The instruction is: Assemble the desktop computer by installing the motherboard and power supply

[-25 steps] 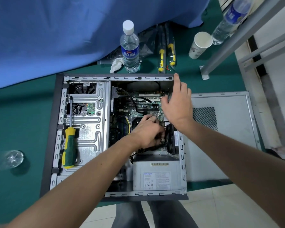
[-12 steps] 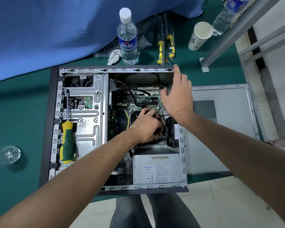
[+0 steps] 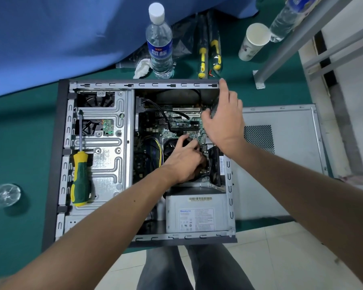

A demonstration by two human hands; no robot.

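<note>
Green motherboard (image 3: 182, 124) sits in the case (image 3: 61, 143), frame centre; one power supply (image 3: 195, 214) sits below it. Cabling looks unfinished. Left hand (image 3: 187, 162) fingers curl around a dark part there; right hand (image 3: 224, 122) fingers straight on the case's rear wall. Three screwdrivers, two bottles, one cup.

cables (image 3: 155, 110) cross motherboard (image 3: 182, 124) — power supply (image 3: 195, 214) alongside

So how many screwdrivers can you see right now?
3: one green-and-yellow screwdriver lying on the case's drive bay plate, and two packaged screwdrivers on the green mat beyond the case. Others may be hidden.
</note>
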